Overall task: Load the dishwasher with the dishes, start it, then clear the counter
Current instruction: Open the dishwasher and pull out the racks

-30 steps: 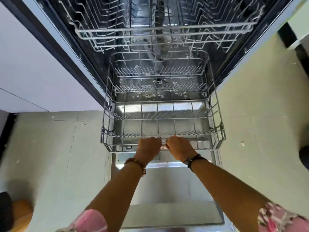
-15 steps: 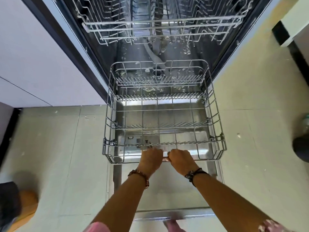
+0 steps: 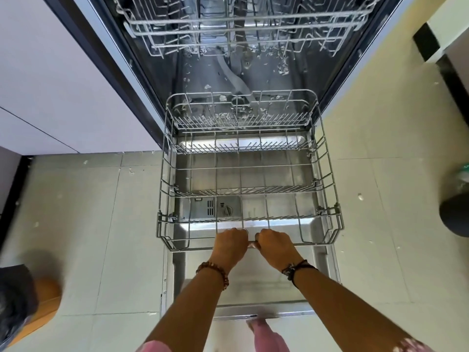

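While both hands [image 3: 250,243] grip its front rail, lower rack [image 3: 327,179] — empty — over open door [image 3: 253,288]

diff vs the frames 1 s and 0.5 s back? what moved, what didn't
The lower rack has slid further out of the dishwasher, toward the person and over the open door; the detergent dispenser on the door now shows through its wires. Unchanged: left hand and right hand stay closed on the rack's front rail, nothing let go; the rack is empty, and the upper rack is in place.
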